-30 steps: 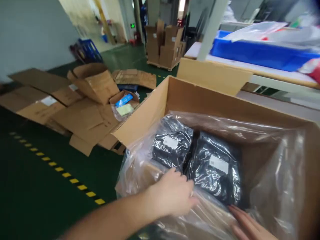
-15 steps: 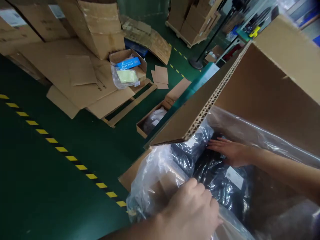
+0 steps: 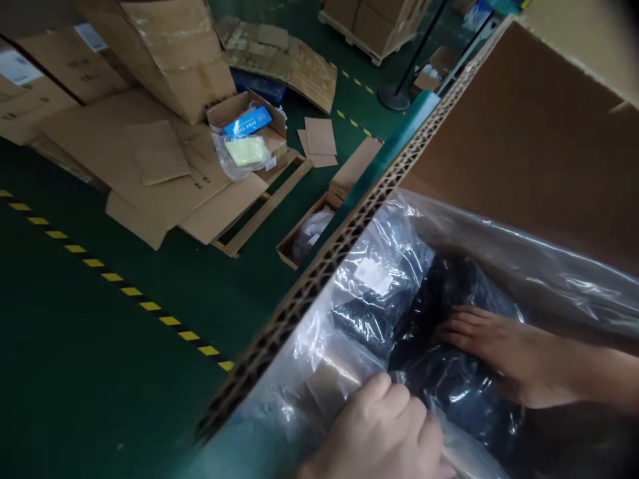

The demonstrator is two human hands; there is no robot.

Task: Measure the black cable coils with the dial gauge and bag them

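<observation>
A large cardboard box [image 3: 519,133] lined with a clear plastic bag [image 3: 564,279] fills the right side. Inside lie two black plastic-wrapped packages: the left package [image 3: 372,303] bears a white label, the right package [image 3: 449,379] is partly under my right hand. My right hand [image 3: 494,349] lies flat on the right package, fingers stretched out. My left hand [image 3: 387,432] is at the box's near edge, fingers curled around the clear liner beside the packages.
Green floor [image 3: 74,372] with a yellow dashed line lies to the left. Flattened cardboard [image 3: 164,173], a wooden pallet edge [image 3: 264,213], a small open carton [image 3: 304,233] and a box with a blue item [image 3: 247,123] lie beyond. Stacked cartons [image 3: 374,20] stand at the back.
The view has swung down closer over the box. My right hand has reached in and now lies on the right package; my left hand stays gripping the liner at the near edge.
</observation>
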